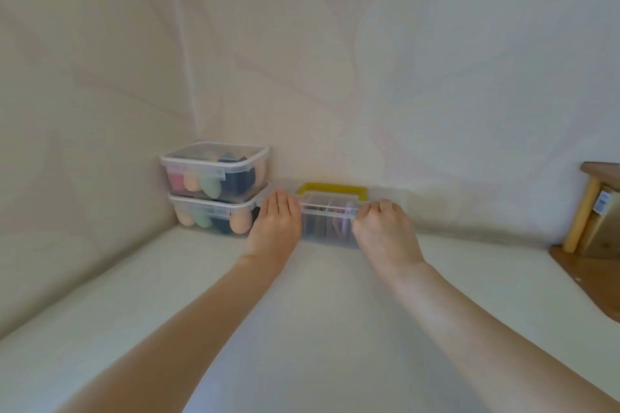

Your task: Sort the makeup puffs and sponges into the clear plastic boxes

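A pale worktop [134, 329] runs up to a cloth-covered wall. On it I count three clear plastic boxes.

Two of the boxes have lids and stand stacked in the far left corner. The upper lidded box [214, 168] holds sponges [210, 185]: a pink one, a peach one, a mint green one and dark blue or black ones can be seen through its wall. The lower lidded box [214, 216] holds peach, mint green and dark sponges too; the exact number in each box cannot be told.

The third one, the open divided box [327, 223], stands just to the right of the stack, close to the wall. It has thin partitions, and flat things stand between them, one of them pale pink; they are too blurred to name. Something with a yellow rim [332, 189] lies just behind this box.

The left hand [276, 223] lies with straight fingers against the left end of the open divided box. The right hand [382, 225] has its fingers curled over the right end of that box and grips it.

At the far right edge there is a wooden stand [593, 211].
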A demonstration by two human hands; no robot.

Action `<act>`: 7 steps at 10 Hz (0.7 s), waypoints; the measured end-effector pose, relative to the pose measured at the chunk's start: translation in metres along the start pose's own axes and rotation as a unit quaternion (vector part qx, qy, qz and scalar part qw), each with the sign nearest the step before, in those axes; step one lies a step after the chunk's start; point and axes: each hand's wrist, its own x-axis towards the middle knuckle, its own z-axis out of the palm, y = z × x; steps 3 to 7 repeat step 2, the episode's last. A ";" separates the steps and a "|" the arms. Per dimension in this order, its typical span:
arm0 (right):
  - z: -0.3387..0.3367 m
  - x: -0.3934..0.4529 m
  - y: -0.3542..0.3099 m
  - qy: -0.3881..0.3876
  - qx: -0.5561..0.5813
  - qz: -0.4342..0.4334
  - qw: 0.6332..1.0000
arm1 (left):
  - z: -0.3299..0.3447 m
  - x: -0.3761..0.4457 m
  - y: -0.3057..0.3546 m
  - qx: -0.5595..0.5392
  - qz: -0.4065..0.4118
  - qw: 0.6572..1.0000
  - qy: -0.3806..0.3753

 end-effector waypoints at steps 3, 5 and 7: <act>-0.048 -0.001 0.021 -0.104 0.060 -0.019 0.993 | -0.018 -0.009 -0.008 -0.069 0.010 0.993 -0.094; -0.048 -0.001 0.021 -0.104 0.060 -0.019 0.993 | -0.018 -0.009 -0.008 -0.069 0.010 0.993 -0.094; -0.048 -0.001 0.021 -0.104 0.060 -0.019 0.993 | -0.018 -0.009 -0.008 -0.069 0.010 0.993 -0.094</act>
